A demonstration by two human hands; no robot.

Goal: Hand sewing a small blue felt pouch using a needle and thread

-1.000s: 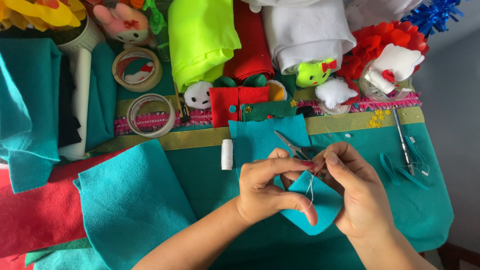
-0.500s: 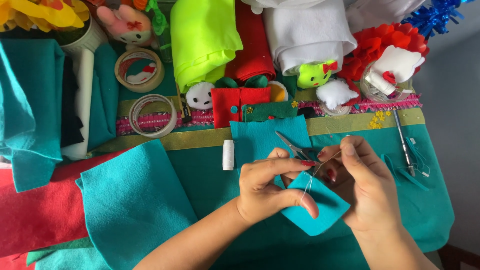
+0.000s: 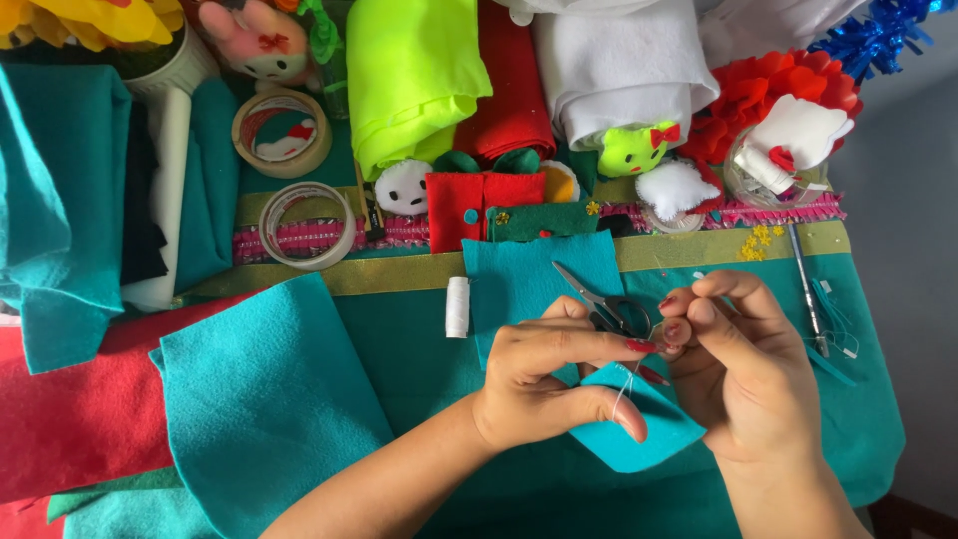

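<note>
Fingers (image 3: 599, 344) of the left hand (image 3: 544, 384) are clamped on a small teal patch (image 3: 639, 434), thumb below and forefinger stretched over it, so the felt stays flat and steady. From the patch a thin white thread (image 3: 627, 384) rises to the right hand (image 3: 743, 374), whose fingers (image 3: 699, 319) are pinched together just above it, seemingly on the thread's end or a needle too fine to see. Well left of the patch lies a large teal sheet (image 3: 264, 399); up and left of it, a white spool (image 3: 457, 306). Just above the patch, scissors (image 3: 604, 304) rest on a teal square (image 3: 539, 274), within easy reach. Right of the patch, a slim metal tool (image 3: 803, 284) lies on the cloth-covered counter (image 3: 858, 419)
</note>
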